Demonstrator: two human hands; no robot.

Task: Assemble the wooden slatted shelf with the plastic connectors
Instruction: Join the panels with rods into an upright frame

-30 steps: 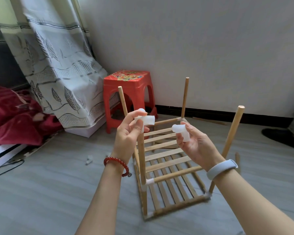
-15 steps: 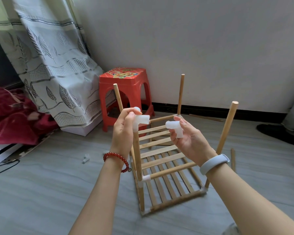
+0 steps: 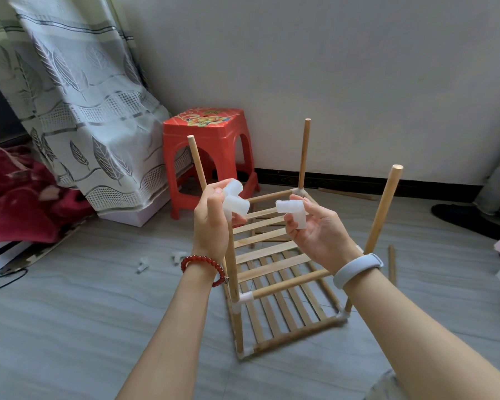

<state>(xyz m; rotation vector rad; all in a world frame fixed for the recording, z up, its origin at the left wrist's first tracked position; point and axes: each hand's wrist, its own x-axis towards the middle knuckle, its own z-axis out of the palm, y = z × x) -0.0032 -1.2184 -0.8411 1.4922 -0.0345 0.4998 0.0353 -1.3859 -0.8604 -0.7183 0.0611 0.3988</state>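
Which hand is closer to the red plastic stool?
Left. The left hand, gripping a white plastic connector, is just right of the red plastic stool; the right hand is farther right.

We are looking at a half-built wooden shelf (image 3: pixel 274 272) sitting on the floor, its pale slats lying flat between round rails joined by white plastic corner pieces. Four dowel posts are standing up from its corners. Our left hand (image 3: pixel 211 226) is gripping a translucent white connector (image 3: pixel 235 202) atop the near-left post (image 3: pixel 232 264); our right hand (image 3: pixel 315 229) is holding a second connector (image 3: pixel 293 213) just beside it.
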